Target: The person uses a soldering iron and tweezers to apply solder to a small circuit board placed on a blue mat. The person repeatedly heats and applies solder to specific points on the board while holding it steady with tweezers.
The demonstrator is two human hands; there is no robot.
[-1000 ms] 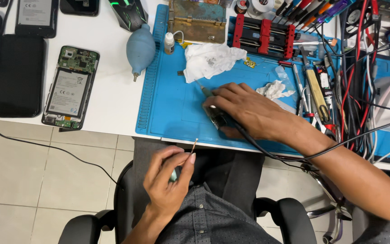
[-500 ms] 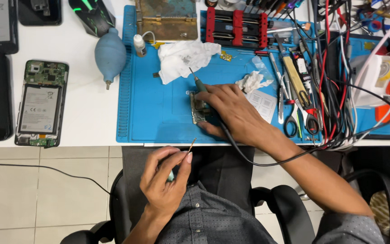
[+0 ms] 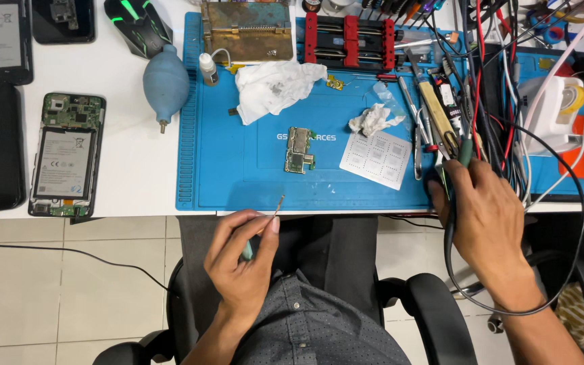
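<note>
- The blue work mat (image 3: 238,169) covers the middle of your white tabletop (image 3: 130,155), tools and cables crowded along its far and right edges.
- Your right hand (image 3: 488,223) rests at the mat's right edge, its fingers (image 3: 464,177) closed around a green-tipped tool (image 3: 466,150) whose black cord (image 3: 562,284) loops down beside your wrist.
- Your left hand (image 3: 241,263) hangs off the tabletop over your lap, fingers pinching a thin probe (image 3: 273,211) whose tip points up and right, towards the mat's near edge.
- The small circuit board (image 3: 299,150) lies bare on the mat, long axis running away from you; it sits straight ahead of the probe tip, nearer your left hand, well left of the right.
</note>
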